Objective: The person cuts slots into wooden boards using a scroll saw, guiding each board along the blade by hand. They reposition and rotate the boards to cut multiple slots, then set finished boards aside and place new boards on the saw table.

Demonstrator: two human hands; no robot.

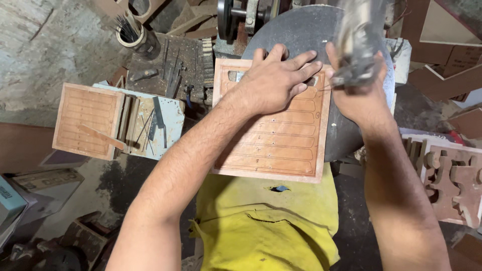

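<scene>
The left hand (pixel 273 80) presses flat, fingers spread, on a square reddish-brown wooden panel with carved grooves (pixel 281 135), which lies on a round dark grey bench (pixel 301 30) above the yellow-clad lap. The right hand (pixel 359 93) grips a blurred metal tool (pixel 357 45), possibly a drill, at the panel's upper right edge.

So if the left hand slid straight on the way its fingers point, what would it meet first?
Probably the right hand. The left hand lies flat on the square grooved reddish wooden panel, fingers aimed right and slightly up at the right hand's blurred metal tool. Depth is unclear.
</scene>
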